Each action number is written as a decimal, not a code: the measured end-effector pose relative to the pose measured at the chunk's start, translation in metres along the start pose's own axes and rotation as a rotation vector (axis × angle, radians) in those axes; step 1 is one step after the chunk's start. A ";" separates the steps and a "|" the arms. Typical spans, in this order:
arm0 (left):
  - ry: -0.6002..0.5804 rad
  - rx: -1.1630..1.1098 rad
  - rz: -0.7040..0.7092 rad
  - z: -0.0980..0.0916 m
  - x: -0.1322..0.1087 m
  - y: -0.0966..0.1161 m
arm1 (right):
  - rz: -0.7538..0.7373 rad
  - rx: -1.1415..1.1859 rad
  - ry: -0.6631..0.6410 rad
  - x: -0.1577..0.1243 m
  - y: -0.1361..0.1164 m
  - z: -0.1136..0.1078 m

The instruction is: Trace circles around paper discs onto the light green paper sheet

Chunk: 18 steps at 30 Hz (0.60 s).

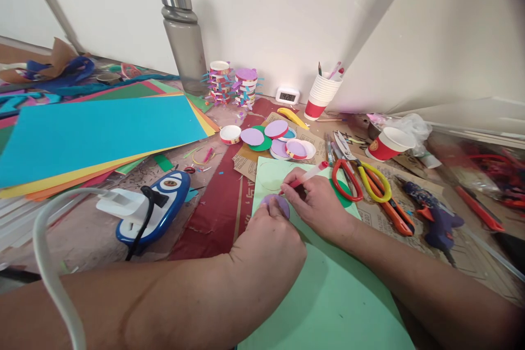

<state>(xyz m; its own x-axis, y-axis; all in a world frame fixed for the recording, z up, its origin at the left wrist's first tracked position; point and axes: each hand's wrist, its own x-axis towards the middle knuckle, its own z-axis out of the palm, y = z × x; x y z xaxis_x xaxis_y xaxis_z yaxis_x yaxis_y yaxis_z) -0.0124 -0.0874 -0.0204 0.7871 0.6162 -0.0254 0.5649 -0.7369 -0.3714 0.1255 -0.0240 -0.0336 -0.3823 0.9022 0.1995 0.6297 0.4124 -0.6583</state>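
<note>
My left hand (273, 246) presses its fingertips on a small purple disc (283, 205), which lies on a light green sheet (328, 284). Pinched in my right hand (318, 202) is a red-capped pen (309, 173), its tip at the upper right edge of the disc. Faint round outlines show on the sheet above the disc. Beyond the sheet lie several purple and white discs (276, 129), with a green disc (262, 145) among them. Another green disc (343, 192) sits partly under the red scissors' handle, right of my right hand.
Red-handled scissors (347, 180), yellow-handled scissors (375, 181), an orange cutter (394, 210) and a glue gun (438, 224) lie right. Left are a blue-white power strip (174, 202) with a cable and colored sheets (102, 136). Behind stand a bottle (184, 44) and stacked cups (322, 95).
</note>
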 end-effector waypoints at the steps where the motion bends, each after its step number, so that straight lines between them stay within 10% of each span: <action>1: -0.010 -0.005 0.002 -0.001 0.000 0.000 | 0.000 -0.002 0.004 0.000 0.000 0.000; 18: -0.111 -0.081 -0.015 -0.006 0.004 -0.004 | -0.045 0.016 0.090 0.000 0.005 0.001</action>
<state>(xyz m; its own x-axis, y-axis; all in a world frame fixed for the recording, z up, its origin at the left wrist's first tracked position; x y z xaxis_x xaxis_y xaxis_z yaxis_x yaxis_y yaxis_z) -0.0101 -0.0838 -0.0139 0.7489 0.6508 -0.1251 0.5977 -0.7449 -0.2966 0.1281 -0.0224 -0.0372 -0.3470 0.8908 0.2932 0.6024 0.4514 -0.6583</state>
